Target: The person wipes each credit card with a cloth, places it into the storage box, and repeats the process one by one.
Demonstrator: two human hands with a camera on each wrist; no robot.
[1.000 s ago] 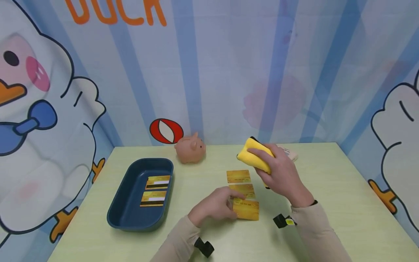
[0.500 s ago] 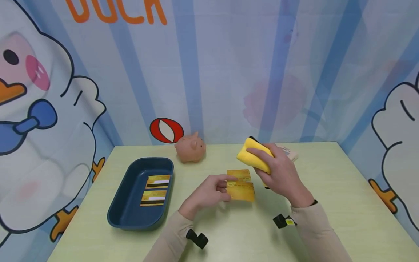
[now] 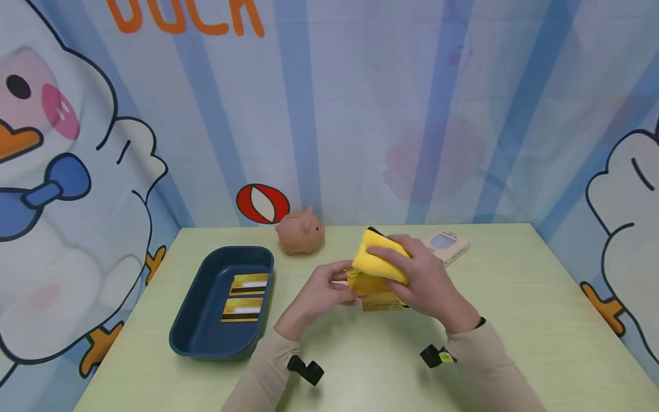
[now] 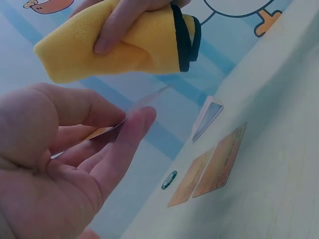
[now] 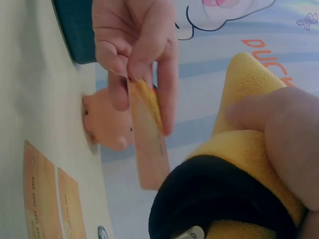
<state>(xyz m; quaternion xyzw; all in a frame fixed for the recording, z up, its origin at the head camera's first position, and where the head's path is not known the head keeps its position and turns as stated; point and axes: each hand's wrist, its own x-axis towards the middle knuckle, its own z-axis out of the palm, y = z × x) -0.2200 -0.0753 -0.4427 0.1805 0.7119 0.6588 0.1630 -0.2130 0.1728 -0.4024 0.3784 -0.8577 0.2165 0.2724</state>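
Note:
A gold bank card (image 3: 364,282) is pinched between the thumb and fingers of my left hand (image 3: 320,292), raised above the table. My right hand (image 3: 429,283) grips a folded yellow cloth (image 3: 374,258) with black edging. In the left wrist view the cloth (image 4: 114,50) hangs just above the card, with a gap showing between them. Two more gold cards (image 4: 219,162) lie side by side on the table; in the head view the raised card and the cloth partly cover them. A small round green disc (image 4: 169,179) lies beside these cards.
On the left stands a dark blue tray (image 3: 181,326) holding two gold cards (image 3: 241,310), stripe side up. A pink piggy bank (image 3: 300,232) sits at the back edge. Behind my right hand lies a pale box (image 3: 449,246) with a window. A printed curtain (image 3: 350,114) hangs behind the table.
My left hand has lifted the nearest of three cards off the table and carried it up and away from me. My right hand has brought the cloth leftward to the card.

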